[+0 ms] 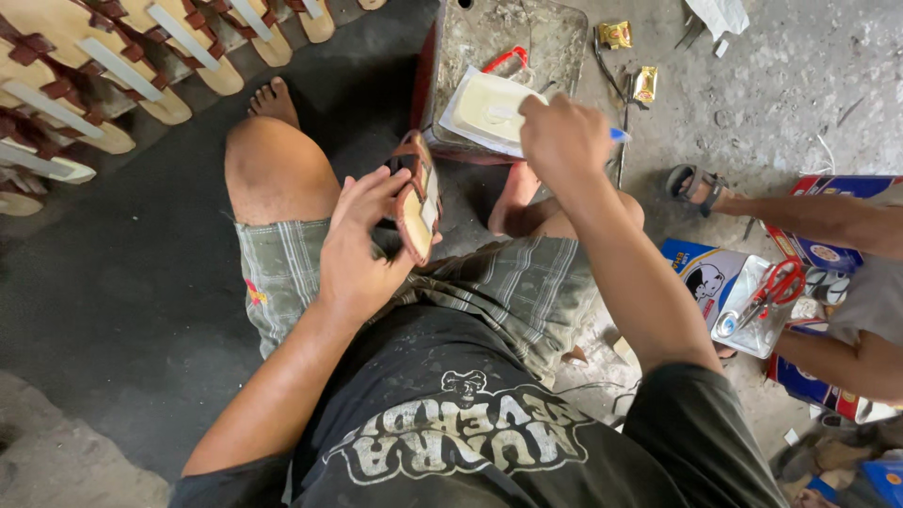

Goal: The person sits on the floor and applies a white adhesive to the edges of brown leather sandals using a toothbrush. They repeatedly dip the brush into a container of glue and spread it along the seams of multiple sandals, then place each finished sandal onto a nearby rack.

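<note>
The left hand [356, 246] grips a brown sandal [417, 198] on edge above the lap; the right hand [562, 132] holds a blue-handled brush [616, 134] over a tray of pale glue [489, 108].

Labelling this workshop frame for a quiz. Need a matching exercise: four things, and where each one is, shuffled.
Things:
1. brown sandal
2. red-handled scissors
3. tray of pale glue
4. row of unfinished soles

Places:
A. on the floor, upper left
B. in the left hand
C. in a clear container at the right, near another person's arm
D. on the stand under the right hand

Pairs: 1-B, 2-C, 3-D, 4-A
</note>
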